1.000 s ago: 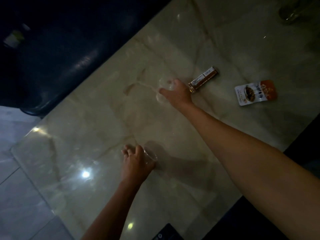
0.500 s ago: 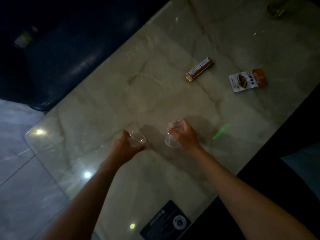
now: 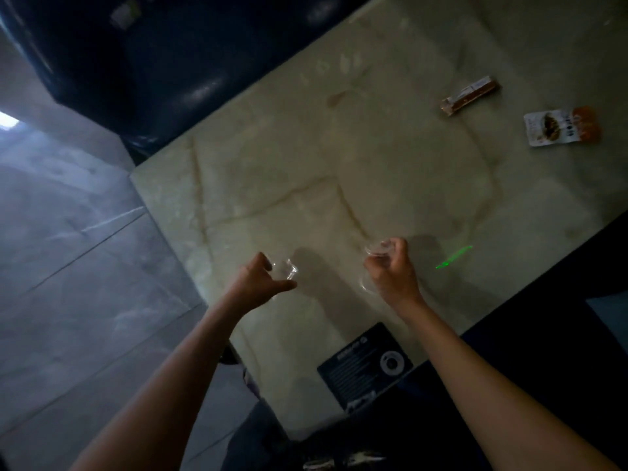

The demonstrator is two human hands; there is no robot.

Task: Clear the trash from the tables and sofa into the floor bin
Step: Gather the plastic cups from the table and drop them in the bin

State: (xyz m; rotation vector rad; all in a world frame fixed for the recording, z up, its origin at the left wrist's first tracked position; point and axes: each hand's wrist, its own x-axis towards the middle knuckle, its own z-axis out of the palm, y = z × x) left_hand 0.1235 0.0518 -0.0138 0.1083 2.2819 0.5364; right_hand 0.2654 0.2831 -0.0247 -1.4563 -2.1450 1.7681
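Over the table's point(image 3: 373, 171) 6 o'clock edge | you're holding a clear cup point(image 3: 283, 270) in your left hand point(image 3: 255, 283), another point(image 3: 372, 266) in your right hand point(image 3: 390, 273) | at 2 o'clock, snack bar point(image 3: 470, 95) and sachet point(image 3: 562, 126) are still lying uncollected | bin not showing.

Snack packet point(image 3: 562, 126) print blurred, illegible.

Dim throughout, grainy, soft with motion blur. Brightest patch at far left on the floor point(image 3: 6, 120); pale sheen across the marble table point(image 3: 306, 171). Green streak of light point(image 3: 453, 258) on table right of the hands. Dark shadows beside both hands. Sofa point(image 3: 170, 62) nearly black, faint glints. Wide-angle tilt at edges.
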